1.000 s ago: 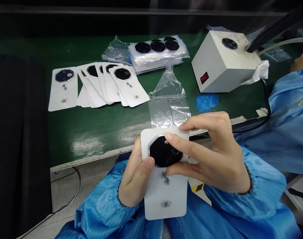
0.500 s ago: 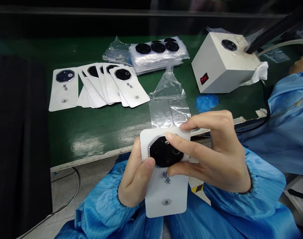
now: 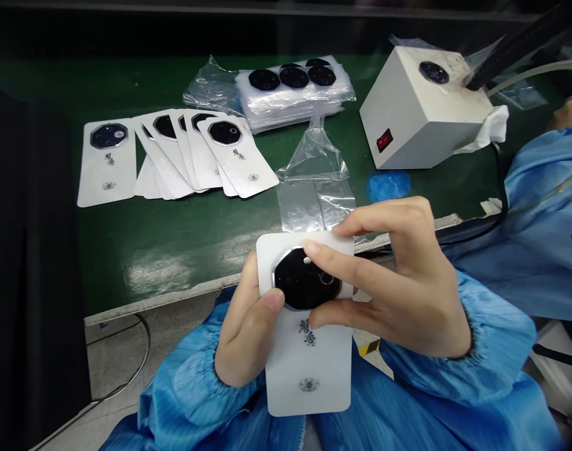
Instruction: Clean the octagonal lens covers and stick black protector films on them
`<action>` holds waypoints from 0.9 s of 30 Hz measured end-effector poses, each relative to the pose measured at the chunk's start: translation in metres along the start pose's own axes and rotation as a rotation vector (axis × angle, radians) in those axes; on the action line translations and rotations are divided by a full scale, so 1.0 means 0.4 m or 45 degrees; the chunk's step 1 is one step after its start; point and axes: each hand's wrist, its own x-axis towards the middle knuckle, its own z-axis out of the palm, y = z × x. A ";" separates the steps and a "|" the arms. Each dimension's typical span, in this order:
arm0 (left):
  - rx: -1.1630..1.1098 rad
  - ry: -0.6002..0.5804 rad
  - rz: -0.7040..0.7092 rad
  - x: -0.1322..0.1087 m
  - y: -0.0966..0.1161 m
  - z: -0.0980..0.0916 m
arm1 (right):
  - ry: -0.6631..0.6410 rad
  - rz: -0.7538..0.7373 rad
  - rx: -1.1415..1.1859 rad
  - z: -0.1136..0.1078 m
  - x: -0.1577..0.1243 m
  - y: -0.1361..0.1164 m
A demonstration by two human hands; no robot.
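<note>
Over my lap, just off the table's front edge, I hold a white phone back cover (image 3: 286,369) with dark lettering and a small round emblem. A black eight-sided camera lens plate (image 3: 299,285) with a silver rim sits near its top. My left hand (image 3: 243,338) is closed on the cover's left edge, its thumb pressing at the plate's lower left rim. My right hand (image 3: 408,288) spans the plate, one fingertip on its upper rim and the thumb at its lower side. Another right finger touches the cover's top edge. The cover's underside is hidden.
Several similar white covers (image 3: 245,169) lie fanned on the green table (image 3: 173,244). Behind are stacked clear trays (image 3: 295,113) with black lens plates. A white box (image 3: 398,119) with a red switch stands right, near a blue disc (image 3: 388,186). A co-worker's sleeve (image 3: 549,188) is at the right.
The view has shifted slightly, so the table things appear a little higher and further left. Both hands keep almost the same hold on the cover and lens plate.
</note>
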 end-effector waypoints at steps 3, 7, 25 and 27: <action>-0.006 0.001 0.016 0.002 0.000 0.002 | -0.011 0.006 0.001 -0.002 0.002 0.000; -0.012 0.027 -0.030 0.003 0.002 0.005 | -0.033 0.026 -0.008 -0.003 0.002 -0.002; 0.190 -0.084 0.159 0.009 0.002 -0.008 | -0.031 0.004 -0.010 -0.003 0.003 -0.002; 0.201 -0.081 0.165 0.010 0.002 -0.010 | -0.050 0.011 0.064 -0.004 0.003 0.002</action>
